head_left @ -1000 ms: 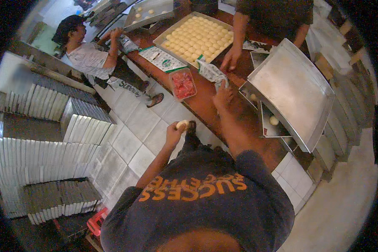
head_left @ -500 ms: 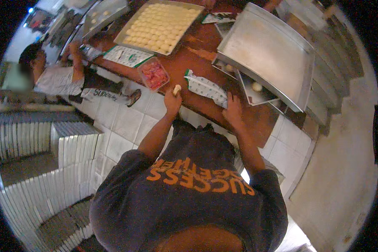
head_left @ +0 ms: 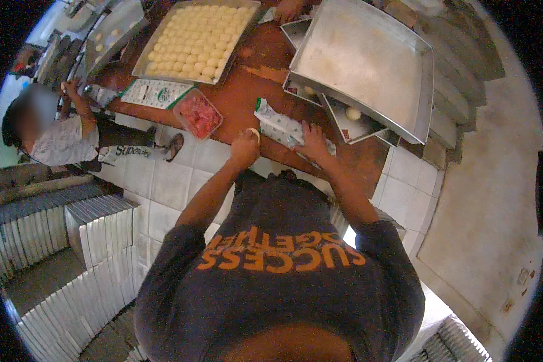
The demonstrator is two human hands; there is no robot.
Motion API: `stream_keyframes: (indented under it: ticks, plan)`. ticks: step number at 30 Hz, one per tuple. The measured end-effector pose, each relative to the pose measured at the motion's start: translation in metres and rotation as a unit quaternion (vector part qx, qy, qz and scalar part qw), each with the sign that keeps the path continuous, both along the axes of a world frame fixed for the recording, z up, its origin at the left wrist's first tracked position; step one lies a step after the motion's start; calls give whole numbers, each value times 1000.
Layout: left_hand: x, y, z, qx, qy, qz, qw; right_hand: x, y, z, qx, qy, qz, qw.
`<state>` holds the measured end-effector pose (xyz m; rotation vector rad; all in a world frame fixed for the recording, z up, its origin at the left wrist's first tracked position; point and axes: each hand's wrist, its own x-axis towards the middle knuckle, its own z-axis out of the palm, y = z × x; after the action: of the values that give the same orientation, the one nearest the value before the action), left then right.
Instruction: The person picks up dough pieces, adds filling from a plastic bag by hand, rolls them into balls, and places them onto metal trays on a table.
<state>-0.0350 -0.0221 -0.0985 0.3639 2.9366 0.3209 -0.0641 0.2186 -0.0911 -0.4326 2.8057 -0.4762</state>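
Left hand (head_left: 243,149): narrow, holding a pale dough piece (head_left: 256,134) at the table's (head_left: 241,99) near edge.
Right hand (head_left: 314,145): laid on the patterned bag (head_left: 279,125) along that edge; cannot tell if gripping.
Dough step: seemingly handling one piece.
Next dough move: probably calls for a light left pinch.

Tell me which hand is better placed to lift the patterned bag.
Probably the right hand: it lies on the patterned bag, while the left hand holds a pale dough piece.
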Motion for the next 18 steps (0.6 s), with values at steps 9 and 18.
stream_keyframes:
  ticks: [9, 18]
  plan:
    - [-37, -37, 18, 77, 144, 8, 986, 2, -5, 17, -57, -49, 10, 997]
    - [-26, -27, -21, 114, 113, -125, 979, 1, -20, 4, 37, 45, 48, 997]
